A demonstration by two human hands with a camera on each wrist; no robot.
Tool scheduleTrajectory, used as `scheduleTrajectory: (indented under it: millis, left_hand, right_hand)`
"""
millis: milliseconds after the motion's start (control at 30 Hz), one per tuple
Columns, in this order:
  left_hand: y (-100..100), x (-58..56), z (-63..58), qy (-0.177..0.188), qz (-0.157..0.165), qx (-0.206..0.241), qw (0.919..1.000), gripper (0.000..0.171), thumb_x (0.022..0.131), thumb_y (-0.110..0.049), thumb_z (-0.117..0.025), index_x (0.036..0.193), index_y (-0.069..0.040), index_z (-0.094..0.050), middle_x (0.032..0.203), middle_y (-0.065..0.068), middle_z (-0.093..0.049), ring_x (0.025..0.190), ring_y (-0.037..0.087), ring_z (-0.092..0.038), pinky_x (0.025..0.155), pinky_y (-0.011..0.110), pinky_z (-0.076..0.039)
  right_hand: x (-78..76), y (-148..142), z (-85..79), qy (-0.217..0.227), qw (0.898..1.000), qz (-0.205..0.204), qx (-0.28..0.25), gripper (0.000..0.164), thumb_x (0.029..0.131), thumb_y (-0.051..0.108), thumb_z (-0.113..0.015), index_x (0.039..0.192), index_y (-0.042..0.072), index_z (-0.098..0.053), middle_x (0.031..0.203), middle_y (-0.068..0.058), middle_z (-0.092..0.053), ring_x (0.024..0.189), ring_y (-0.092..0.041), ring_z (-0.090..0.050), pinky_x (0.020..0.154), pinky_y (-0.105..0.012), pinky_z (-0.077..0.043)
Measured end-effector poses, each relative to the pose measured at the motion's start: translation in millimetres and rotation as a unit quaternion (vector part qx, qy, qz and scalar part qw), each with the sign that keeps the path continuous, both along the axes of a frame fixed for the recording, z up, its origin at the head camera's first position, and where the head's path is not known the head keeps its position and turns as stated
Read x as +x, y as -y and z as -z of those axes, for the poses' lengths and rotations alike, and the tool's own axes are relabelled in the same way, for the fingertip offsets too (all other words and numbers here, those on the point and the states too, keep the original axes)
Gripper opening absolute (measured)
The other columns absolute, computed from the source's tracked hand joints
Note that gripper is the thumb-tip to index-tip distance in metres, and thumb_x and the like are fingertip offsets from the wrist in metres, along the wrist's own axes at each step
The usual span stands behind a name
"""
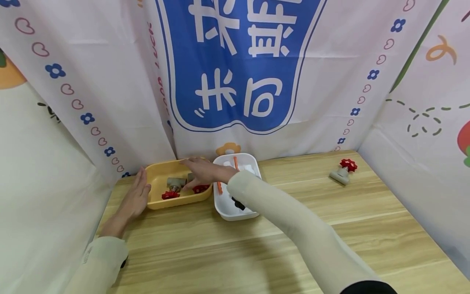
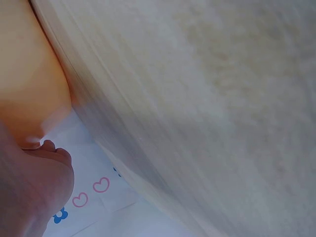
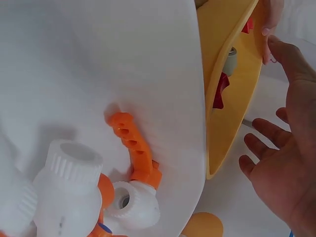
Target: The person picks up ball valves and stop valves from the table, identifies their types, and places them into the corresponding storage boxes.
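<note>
My left hand lies with straight fingers against the left end of a yellow tray. Over the tray's right part, my right hand is held with its fingers spread, gripping nothing that shows. Inside the tray lies a grey valve with a red handwheel. Another red handwheel shows beneath the right hand, its grey body partly covered. In the right wrist view, the right hand has loosely extended fingers beside the tray's wall. The left wrist view shows the left hand near the tray's orange-looking side.
A white tray stands right beside the yellow one, partly under my right forearm. It holds white valves with orange handles. Another grey valve with a red handwheel lies at the table's far right. Printed curtains hang behind the table.
</note>
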State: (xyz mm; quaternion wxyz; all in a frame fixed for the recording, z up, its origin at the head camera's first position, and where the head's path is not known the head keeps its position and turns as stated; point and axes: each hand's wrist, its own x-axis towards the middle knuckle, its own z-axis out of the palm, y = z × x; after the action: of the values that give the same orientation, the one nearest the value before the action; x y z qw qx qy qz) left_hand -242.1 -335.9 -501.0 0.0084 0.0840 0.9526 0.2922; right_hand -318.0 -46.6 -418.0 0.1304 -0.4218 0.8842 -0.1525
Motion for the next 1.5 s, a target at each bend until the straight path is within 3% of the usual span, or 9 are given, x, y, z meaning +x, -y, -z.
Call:
scheduleTrajectory:
  millis: [167,300,633,933,1233,1500]
  left_hand:
    - [0.5,-0.3,-0.1,0.0,0.0,-0.001,1.0,0.065,0.117,-0.029,-0.02,0.165,-0.002,0.014,0.174,0.018,0.02,0.161,0.04,0.014,0.129,0.063,0.0]
    - [2.3,0.2,0.6,0.0,-0.001,-0.003,1.0,0.065,0.117,-0.03,-0.019,0.165,-0.002,0.014,0.174,0.018,0.02,0.161,0.039,0.015,0.128,0.065,-0.001]
    - [2.2,2.0,-0.1,-0.001,-0.004,-0.003,1.0,0.066,0.117,-0.032,-0.019,0.165,-0.001,0.014,0.174,0.017,0.02,0.161,0.04,0.015,0.127,0.067,-0.003]
    - [0.6,1.7,-0.6,0.001,-0.008,-0.004,1.0,0.066,0.117,-0.034,-0.018,0.165,-0.003,0.015,0.174,0.017,0.021,0.161,0.042,0.013,0.127,0.067,-0.002]
    - [2.1,0.5,-2.1,0.002,0.0,-0.001,1.0,0.066,0.117,-0.032,-0.018,0.165,-0.001,0.015,0.174,0.017,0.022,0.161,0.041,0.014,0.127,0.067,-0.001]
    - [-0.8,0.5,-3.6,0.01,0.001,0.006,0.9999,0.065,0.117,-0.031,-0.019,0.164,-0.001,0.015,0.174,0.017,0.022,0.161,0.041,0.016,0.128,0.066,0.0]
  right_hand:
    - [2.5,-8.0,-1.9,-0.011,1.0,-0.003,0.0,0.089,0.1,0.048,-0.073,0.168,0.012,-0.028,0.171,-0.01,-0.035,0.157,-0.03,-0.033,0.13,-0.049,-0.025]
    - [4.0,-15.7,-4.2,-0.021,1.0,-0.001,-0.002,0.086,0.101,0.052,-0.069,0.167,0.013,-0.03,0.169,-0.01,-0.038,0.155,-0.031,-0.037,0.127,-0.049,-0.031]
    - [4.6,-38.5,-15.1,-0.05,0.999,-0.011,-0.002,0.085,0.1,0.052,-0.07,0.166,0.015,-0.033,0.166,-0.006,-0.042,0.152,-0.026,-0.04,0.126,-0.047,-0.034]
    - [13.7,-74.1,-31.7,-0.053,0.998,-0.02,-0.004,0.084,0.099,0.047,-0.073,0.165,0.012,-0.035,0.167,-0.008,-0.041,0.154,-0.027,-0.038,0.127,-0.051,-0.03]
    - [19.3,-113.1,-35.9,-0.066,0.997,-0.03,-0.031,0.077,0.1,0.046,-0.071,0.164,0.019,-0.038,0.164,-0.002,-0.046,0.153,-0.025,-0.04,0.127,-0.052,-0.029]
    - [19.6,-155.7,-38.9,-0.076,0.996,-0.031,-0.023,0.083,0.099,0.042,-0.075,0.164,0.008,-0.036,0.167,-0.015,-0.042,0.154,-0.033,-0.037,0.127,-0.058,-0.027]
